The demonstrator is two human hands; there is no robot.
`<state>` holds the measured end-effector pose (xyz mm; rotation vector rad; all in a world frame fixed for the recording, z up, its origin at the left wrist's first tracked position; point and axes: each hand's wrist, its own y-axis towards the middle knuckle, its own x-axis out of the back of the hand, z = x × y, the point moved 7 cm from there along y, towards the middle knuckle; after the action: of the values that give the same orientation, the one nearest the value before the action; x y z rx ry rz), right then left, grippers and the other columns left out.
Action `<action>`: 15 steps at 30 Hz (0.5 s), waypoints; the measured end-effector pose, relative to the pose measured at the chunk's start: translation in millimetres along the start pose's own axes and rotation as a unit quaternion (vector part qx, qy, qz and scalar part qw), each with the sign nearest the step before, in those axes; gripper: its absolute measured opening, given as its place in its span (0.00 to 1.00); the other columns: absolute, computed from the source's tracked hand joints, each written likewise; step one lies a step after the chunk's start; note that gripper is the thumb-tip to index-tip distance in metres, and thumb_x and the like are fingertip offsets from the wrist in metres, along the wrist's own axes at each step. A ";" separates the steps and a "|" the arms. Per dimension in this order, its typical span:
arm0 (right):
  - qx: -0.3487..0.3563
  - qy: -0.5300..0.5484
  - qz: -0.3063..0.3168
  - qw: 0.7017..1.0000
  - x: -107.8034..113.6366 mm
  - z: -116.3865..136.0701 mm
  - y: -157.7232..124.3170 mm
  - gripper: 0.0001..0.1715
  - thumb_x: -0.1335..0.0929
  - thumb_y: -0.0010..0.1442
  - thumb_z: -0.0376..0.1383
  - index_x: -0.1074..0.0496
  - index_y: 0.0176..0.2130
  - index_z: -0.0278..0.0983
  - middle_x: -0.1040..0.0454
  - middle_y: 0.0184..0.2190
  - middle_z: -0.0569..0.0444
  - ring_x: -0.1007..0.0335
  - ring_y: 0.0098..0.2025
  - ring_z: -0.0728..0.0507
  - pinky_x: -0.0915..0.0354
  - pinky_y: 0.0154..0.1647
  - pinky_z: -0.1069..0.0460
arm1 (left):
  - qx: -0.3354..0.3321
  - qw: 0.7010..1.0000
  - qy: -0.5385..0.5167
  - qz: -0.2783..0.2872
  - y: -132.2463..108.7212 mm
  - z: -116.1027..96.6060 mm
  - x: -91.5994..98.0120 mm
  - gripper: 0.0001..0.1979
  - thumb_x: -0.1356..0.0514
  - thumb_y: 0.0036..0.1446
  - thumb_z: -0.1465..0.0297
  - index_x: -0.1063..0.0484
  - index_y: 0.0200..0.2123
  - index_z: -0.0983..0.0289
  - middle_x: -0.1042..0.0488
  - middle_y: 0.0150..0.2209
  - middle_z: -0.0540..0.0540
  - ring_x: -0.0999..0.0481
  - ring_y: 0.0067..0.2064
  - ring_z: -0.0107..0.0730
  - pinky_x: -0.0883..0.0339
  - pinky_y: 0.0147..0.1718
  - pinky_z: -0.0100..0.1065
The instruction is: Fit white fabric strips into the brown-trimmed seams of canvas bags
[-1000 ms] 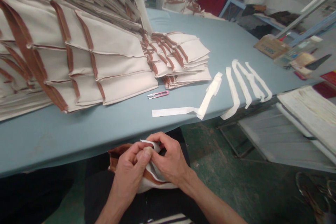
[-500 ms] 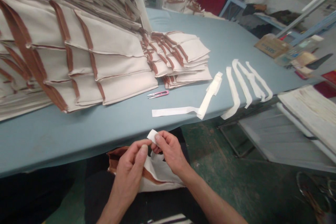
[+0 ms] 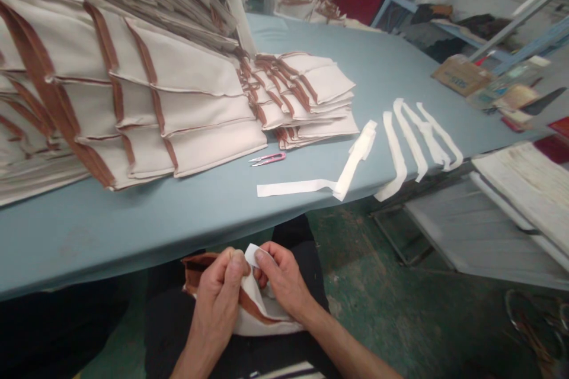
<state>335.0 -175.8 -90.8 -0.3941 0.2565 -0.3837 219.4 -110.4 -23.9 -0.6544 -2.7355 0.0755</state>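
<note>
A cream canvas bag [image 3: 258, 314] with brown trim rests on my lap, below the table edge. My left hand [image 3: 220, 296] is closed on the bag's upper edge, thumb pressed on top. My right hand [image 3: 284, 281] pinches a small white strip end [image 3: 252, 254] against the bag, right beside my left thumb. Both hands touch each other over the fabric.
A blue-grey table [image 3: 178, 213] carries tall stacks of cream bags with brown handles [image 3: 133, 89], a lower stack [image 3: 306, 95], pink thread snips [image 3: 269, 159] and several white strips [image 3: 413, 142]. A cardboard box [image 3: 462, 75] and shelving stand at the right.
The white strip end was lifted up between my fingers half a second ago; now both hands have come down and together, pressing it against the bag's edge.
</note>
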 end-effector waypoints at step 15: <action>-0.065 0.088 0.000 0.994 -3.4 -25.8 -4.9 0.36 0.25 0.56 0.65 0.30 0.30 0.36 0.30 0.22 0.60 0.40 0.22 0.53 0.42 0.26 0.57 | 0.051 0.998 -0.016 0.032 -9.5 24.9 1.5 0.23 0.46 0.68 0.51 0.35 0.24 0.59 0.39 0.22 0.44 0.38 0.23 0.29 0.42 0.22 0.28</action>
<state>322.3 -187.0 -111.3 -0.4881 0.4549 -0.4029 206.0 -117.6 -45.8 -0.7165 -2.7205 0.2420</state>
